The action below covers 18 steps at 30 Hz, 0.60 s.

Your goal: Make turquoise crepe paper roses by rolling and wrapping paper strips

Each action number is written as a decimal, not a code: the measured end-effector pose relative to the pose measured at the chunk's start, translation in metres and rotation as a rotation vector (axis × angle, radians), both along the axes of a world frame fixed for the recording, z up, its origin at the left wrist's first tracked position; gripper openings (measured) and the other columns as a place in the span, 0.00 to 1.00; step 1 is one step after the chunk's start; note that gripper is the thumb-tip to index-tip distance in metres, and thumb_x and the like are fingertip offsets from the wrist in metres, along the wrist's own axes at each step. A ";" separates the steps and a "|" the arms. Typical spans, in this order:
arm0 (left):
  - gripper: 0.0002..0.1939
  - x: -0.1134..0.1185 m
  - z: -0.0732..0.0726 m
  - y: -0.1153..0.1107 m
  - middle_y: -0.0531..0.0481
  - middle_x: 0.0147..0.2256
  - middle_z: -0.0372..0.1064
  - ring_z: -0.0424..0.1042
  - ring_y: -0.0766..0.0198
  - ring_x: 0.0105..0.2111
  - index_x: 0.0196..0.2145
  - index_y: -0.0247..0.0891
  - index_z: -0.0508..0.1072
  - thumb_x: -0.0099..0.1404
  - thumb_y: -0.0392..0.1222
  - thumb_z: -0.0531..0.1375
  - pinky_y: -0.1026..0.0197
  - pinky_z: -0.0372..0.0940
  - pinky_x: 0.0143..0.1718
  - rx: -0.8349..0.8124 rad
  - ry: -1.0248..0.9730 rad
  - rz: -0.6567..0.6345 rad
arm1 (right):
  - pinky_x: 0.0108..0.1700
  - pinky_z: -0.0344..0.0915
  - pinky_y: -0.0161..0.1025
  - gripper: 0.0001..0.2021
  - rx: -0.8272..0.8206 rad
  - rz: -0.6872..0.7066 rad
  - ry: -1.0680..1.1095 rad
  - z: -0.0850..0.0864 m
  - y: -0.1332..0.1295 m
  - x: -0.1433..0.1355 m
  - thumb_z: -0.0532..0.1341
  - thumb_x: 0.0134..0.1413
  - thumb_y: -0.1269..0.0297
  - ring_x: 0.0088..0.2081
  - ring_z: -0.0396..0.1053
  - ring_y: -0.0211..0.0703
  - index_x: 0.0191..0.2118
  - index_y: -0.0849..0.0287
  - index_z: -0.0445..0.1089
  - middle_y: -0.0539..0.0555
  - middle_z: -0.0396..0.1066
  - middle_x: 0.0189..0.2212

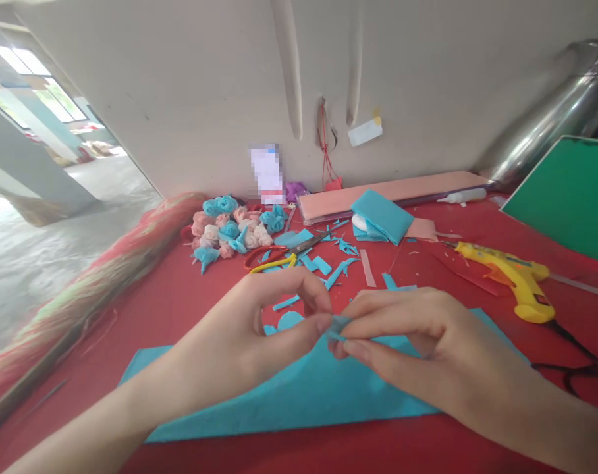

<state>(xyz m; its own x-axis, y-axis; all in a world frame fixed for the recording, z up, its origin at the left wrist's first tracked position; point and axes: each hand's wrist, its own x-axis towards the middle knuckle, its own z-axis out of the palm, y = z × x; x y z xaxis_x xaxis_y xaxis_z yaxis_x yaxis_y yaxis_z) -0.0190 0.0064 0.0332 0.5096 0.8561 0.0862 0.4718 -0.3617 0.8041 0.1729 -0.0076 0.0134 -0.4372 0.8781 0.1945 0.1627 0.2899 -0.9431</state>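
Note:
Between my fingertips is a small piece of blue crepe paper (336, 326), partly covered by the fingers. My left hand (259, 329) pinches its left side between thumb and index finger. On its right side, the thumb and fingers of my right hand (417, 349) are pressed together on the same piece. Both hands are over a large blue crepe paper sheet (279, 401) lying flat on the red tabletop. Just beyond the hands, a rounded blue paper piece (290, 320) and several cut scraps (322, 265) are scattered.
Scissors (294, 253) with red and yellow handles lie among scraps. Paper roses (230, 227) are heaped at the back left. A yellow glue gun (514, 273) with its cord lies right. Folded blue paper (382, 216), a pink paper pack (392, 193) and a white glue bottle (462, 196) are behind.

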 end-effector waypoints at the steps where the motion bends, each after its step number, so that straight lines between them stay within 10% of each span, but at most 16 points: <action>1: 0.04 0.002 0.001 0.001 0.59 0.30 0.71 0.69 0.70 0.32 0.33 0.42 0.72 0.64 0.39 0.57 0.71 0.63 0.34 -0.010 -0.061 0.008 | 0.29 0.67 0.23 0.09 0.018 -0.025 0.038 0.001 0.001 0.000 0.62 0.49 0.74 0.28 0.71 0.31 0.24 0.56 0.78 0.46 0.76 0.24; 18: 0.13 0.026 -0.006 -0.003 0.59 0.30 0.73 0.71 0.73 0.31 0.32 0.51 0.81 0.58 0.30 0.63 0.75 0.68 0.32 0.137 -0.477 0.113 | 0.36 0.69 0.16 0.19 0.165 -0.228 0.215 -0.001 -0.006 0.002 0.64 0.46 0.77 0.34 0.75 0.27 0.31 0.37 0.78 0.35 0.78 0.28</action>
